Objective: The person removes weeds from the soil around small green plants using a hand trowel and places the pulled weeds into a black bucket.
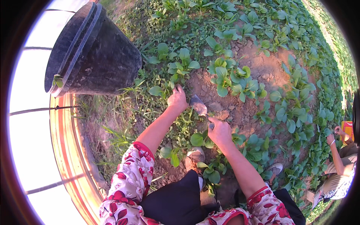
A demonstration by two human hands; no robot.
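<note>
My right hand (220, 133) grips the handle of a hand trowel (199, 105). Its soil-dulled metal blade points up and left, lying against the ground just right of my left hand. My left hand (177, 99) reaches down among the greens, fingers bent at the low part of a leafy green plant (158, 90). Foliage hides the fingertips, so I cannot tell whether they pinch a stem. Above that hand grows another broad-leaved plant (183, 64). Bare, crumbly soil (206, 87) lies right of the blade, with a cluster of leafy greens (225, 77) beyond.
A large black plastic bucket (109, 56) lies tipped at upper left, a leaf on its rim. Bright sheeting (31, 118) runs along the left side. My shoe (194, 157) stands among plants. At right, another person's hand (331, 139) is near a yellow-and-red box (348, 128).
</note>
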